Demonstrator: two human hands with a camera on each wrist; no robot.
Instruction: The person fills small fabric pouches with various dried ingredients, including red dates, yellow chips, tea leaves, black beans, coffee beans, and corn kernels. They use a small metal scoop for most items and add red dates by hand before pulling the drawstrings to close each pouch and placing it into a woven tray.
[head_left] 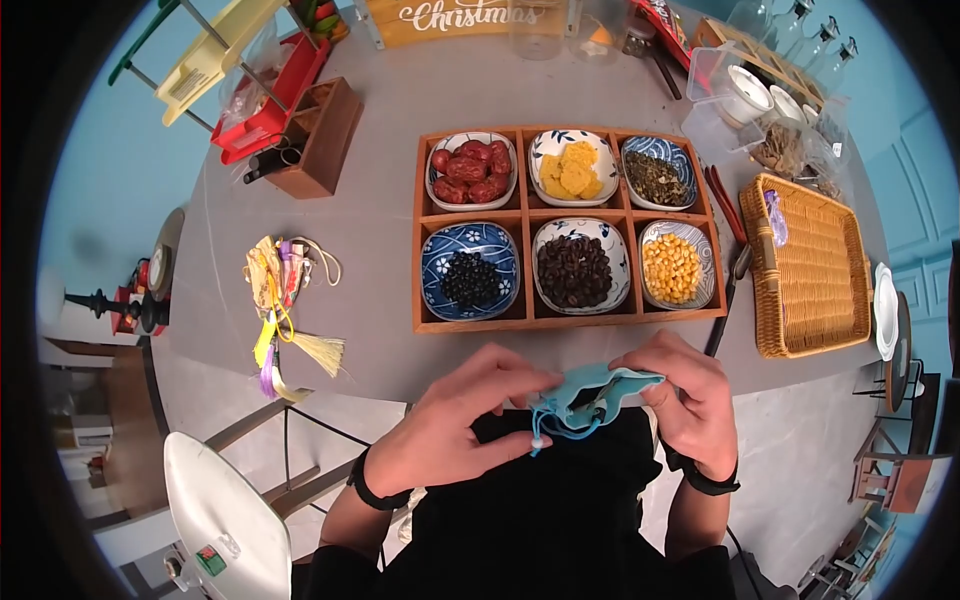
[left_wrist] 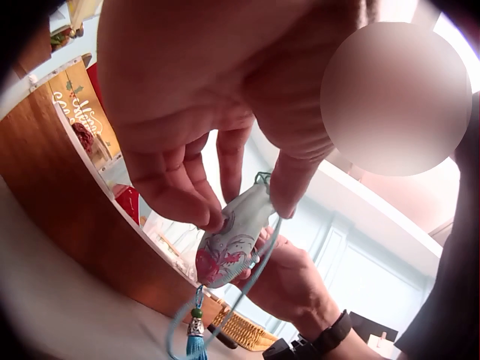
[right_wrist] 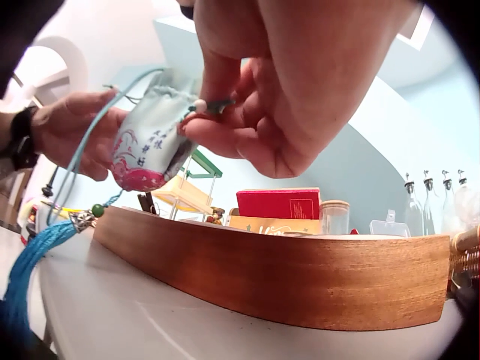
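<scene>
A light blue drawstring pouch (head_left: 582, 380) with a printed flower pattern is held up in front of the black-clothed body, its mouth partly open. My left hand (head_left: 445, 425) grips one side, fingers and thumb around the fabric in the left wrist view. On the other side, my right hand (head_left: 690, 395) pinches the rim between thumb and fingers. Blue cord loops from the pouch, and a blue tassel (right_wrist: 34, 262) with a green bead hangs below. Just beyond the hands stands a divided wooden tray (head_left: 470, 326) of small bowls.
The bowls hold red dates (head_left: 470, 172), yellow slices (head_left: 572, 170), dried leaves (head_left: 655, 180), black beans (head_left: 470, 280), dark brown beans (head_left: 575, 272) and yellow kernels (head_left: 671, 268). Tasselled cords (head_left: 285, 300) lie left; a wicker basket (head_left: 812, 350) and tongs (head_left: 728, 300) are right.
</scene>
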